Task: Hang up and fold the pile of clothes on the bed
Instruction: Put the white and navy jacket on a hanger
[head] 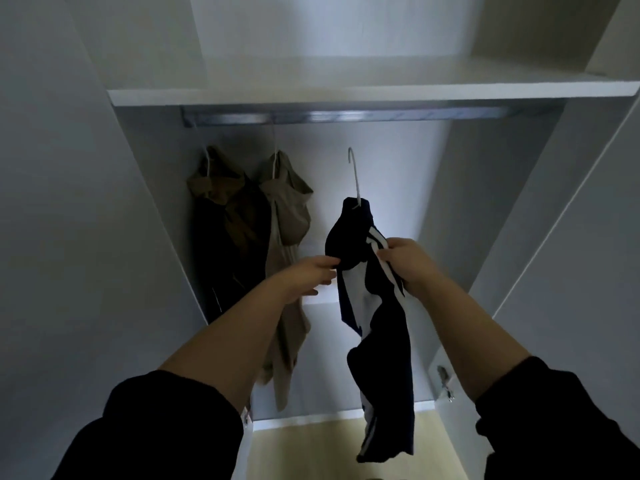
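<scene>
A dark navy garment with white stripes (379, 341) hangs on a white hanger (356, 178) that I hold up inside an open wardrobe. The hanger's hook is below the metal rail (346, 116) and does not touch it. My left hand (311, 275) pinches the garment's left shoulder. My right hand (408, 265) grips the striped right shoulder. The garment's lower part dangles toward the wardrobe floor.
Two garments hang from the rail at the left: an olive and dark one (221, 216) and a beige one (287, 216). A white shelf (346, 88) runs above the rail. White wardrobe side walls close in left and right. A door hinge (445, 382) sits low right.
</scene>
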The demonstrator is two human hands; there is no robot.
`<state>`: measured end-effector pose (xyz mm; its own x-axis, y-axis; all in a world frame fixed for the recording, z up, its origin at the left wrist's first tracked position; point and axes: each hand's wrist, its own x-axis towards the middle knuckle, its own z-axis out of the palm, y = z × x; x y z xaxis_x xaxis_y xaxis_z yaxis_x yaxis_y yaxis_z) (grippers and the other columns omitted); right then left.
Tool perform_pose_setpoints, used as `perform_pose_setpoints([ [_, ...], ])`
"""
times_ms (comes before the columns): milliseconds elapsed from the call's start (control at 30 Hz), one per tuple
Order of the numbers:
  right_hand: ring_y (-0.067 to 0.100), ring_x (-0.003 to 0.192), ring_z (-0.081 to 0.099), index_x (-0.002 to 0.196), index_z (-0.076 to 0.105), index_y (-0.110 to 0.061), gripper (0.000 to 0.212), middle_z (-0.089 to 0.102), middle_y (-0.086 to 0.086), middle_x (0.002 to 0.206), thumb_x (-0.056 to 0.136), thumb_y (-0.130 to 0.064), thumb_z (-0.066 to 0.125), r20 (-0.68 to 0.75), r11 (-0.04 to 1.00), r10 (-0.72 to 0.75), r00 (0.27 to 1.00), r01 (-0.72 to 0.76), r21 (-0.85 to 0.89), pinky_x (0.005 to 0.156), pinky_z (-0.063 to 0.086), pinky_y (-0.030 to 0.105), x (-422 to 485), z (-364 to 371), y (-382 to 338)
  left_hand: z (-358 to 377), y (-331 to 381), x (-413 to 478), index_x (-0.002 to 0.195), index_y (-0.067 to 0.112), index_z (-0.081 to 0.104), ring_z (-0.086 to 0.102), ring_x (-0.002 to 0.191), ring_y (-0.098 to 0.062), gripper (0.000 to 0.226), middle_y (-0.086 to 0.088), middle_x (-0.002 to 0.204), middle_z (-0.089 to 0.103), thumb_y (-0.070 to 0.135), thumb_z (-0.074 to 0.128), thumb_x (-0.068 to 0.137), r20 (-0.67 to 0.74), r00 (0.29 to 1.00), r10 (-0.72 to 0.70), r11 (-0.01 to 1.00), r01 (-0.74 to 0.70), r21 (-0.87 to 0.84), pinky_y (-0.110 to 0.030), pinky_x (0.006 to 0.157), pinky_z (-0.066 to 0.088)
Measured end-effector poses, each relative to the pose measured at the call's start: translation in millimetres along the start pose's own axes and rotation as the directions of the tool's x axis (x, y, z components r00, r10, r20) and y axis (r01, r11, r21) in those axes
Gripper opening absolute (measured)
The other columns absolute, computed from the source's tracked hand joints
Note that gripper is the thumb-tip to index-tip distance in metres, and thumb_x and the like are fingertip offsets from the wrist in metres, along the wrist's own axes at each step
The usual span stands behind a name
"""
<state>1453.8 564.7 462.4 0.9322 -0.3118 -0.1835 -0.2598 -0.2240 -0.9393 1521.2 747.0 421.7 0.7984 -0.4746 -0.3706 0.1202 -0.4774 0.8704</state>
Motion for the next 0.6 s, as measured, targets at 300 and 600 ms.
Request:
perform_pose_setpoints([
  [300, 0.022, 0.067, 0.05, 0.086, 0.059, -0.002, 0.019, 0.054, 0.01, 0.074, 0.083, 0.006, 0.043, -0.075, 0.989, -0.126, 0.989, 0.132, 0.073, 0.059, 0.04, 0.028, 75, 25, -61, -32, 40, 60, 0.147, 0.022, 0.032, 0.049, 0.105, -0.013, 0.057, -0.001, 0.149, 0.036, 0.01, 0.051, 0.095, -0.197, 0.964, 0.179, 0.98, -0.192, -0.045, -0.019, 0.066, 0.043],
  [600, 0.017, 0.054, 0.042, 0.067, 0.048, -0.007, 0.024, 0.045, 0.006, 0.063, 0.088, 0.004, 0.043, -0.049, 0.984, -0.164, 0.985, 0.167, 0.063, 0.044, 0.032, 0.019, 145, 45, -90, -74, 59, 114, 0.143, 0.016, 0.04, 0.051, 0.119, -0.024, 0.051, -0.01, 0.139, 0.048, 0.003, 0.046, 0.094, -0.343, 0.908, 0.242, 0.965, -0.262, -0.013, -0.036, 0.103, 0.044],
])
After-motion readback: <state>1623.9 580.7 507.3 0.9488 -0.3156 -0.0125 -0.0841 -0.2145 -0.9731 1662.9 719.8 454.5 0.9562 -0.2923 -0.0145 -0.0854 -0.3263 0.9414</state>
